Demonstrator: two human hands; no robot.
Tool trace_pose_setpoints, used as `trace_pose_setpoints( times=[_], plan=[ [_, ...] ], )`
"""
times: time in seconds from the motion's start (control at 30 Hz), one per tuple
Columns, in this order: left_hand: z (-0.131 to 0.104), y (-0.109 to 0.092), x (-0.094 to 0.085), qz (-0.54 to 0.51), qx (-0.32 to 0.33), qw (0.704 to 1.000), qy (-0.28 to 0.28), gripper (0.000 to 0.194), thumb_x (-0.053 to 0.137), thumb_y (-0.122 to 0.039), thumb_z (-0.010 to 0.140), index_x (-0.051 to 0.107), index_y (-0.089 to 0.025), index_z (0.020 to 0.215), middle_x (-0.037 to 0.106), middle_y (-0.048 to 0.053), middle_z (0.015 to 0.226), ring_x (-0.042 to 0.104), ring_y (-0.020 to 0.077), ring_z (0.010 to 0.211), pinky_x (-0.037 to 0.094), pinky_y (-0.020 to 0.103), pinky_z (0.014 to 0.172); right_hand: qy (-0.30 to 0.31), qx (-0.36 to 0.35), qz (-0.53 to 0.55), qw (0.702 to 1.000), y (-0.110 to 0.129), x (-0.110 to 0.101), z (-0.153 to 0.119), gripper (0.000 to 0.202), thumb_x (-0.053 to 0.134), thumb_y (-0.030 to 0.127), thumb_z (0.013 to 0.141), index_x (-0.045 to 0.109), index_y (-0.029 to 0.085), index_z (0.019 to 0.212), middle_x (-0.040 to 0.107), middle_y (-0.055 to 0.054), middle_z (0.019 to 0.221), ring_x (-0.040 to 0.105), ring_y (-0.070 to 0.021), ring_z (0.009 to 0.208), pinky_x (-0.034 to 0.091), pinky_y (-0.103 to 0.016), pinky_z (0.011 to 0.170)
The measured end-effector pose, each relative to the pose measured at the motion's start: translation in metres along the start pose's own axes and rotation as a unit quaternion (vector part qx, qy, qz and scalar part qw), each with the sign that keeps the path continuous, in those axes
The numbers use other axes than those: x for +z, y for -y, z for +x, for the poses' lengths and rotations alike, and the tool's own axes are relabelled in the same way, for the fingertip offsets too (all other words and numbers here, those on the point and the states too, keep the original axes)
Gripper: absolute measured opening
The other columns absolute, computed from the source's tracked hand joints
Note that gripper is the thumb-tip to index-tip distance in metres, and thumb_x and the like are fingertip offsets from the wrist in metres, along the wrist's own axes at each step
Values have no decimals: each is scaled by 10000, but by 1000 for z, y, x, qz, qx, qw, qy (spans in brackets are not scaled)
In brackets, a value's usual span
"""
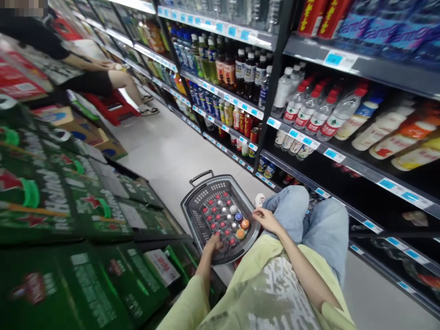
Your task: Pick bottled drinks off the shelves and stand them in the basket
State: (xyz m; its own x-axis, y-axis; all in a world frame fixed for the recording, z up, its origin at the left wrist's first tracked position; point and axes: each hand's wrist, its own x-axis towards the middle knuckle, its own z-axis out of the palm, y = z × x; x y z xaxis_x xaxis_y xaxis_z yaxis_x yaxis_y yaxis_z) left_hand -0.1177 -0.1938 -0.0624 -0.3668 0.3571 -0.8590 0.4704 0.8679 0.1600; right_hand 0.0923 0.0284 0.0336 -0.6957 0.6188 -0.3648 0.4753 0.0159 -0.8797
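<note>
A dark shopping basket (225, 182) stands on the floor in front of my knees, filled with upright bottles. Most have red caps; a few have white, blue or orange caps. My left hand (213, 243) reaches inside at the near left, its fingers closed around the top of a red-capped bottle; the grip is partly hidden. Just over the right rim is my right hand (265, 219), fingers loosely bent and apart, holding nothing. Close to it are an orange-capped bottle (244, 223) and a blue-capped bottle (238, 216).
Stacked green beer cartons (113, 279) line the left. Drink shelves (227, 112) run along the right, with red-capped water bottles (309, 110) on one. Farther up the aisle floor (154, 146), a person (89, 73) sits on a red stool (115, 107) beside cardboard boxes (75, 126).
</note>
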Motion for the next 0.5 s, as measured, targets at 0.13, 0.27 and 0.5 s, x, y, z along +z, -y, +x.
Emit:
trace_pose_setpoints(
  times=[0.13, 0.27, 0.5],
  plan=[
    [13, 10, -14, -24, -20, 999, 29, 92, 698, -139, 775, 753, -125, 848, 808, 111, 884, 789, 264, 743, 606, 277, 619, 8, 9, -2, 1000, -7, -2, 0, 281, 654, 406, 870, 735, 189, 1028, 820, -108, 992, 770, -264, 914, 605, -445, 924],
    [26, 18, -44, -25, -17, 1000, 2, 132, 689, -189, 833, 772, -128, 916, 813, 123, 932, 796, 265, 861, 603, 259, 690, 16, 11, 5, 1000, -5, -2, 0, 276, 662, 423, 868, 733, 202, 1018, 824, -98, 999, 774, -256, 929, 608, -434, 933],
    [61, 28, -105, 22, -28, 995, -98, 370, 618, -324, 988, 726, -72, 1237, 755, 224, 1233, 714, 283, 1189, 545, 289, 930, 19, 31, 50, 998, -2, 6, 0, 248, 687, 392, 862, 732, 206, 1020, 822, -86, 975, 779, -242, 918, 618, -405, 912]
  ],
)
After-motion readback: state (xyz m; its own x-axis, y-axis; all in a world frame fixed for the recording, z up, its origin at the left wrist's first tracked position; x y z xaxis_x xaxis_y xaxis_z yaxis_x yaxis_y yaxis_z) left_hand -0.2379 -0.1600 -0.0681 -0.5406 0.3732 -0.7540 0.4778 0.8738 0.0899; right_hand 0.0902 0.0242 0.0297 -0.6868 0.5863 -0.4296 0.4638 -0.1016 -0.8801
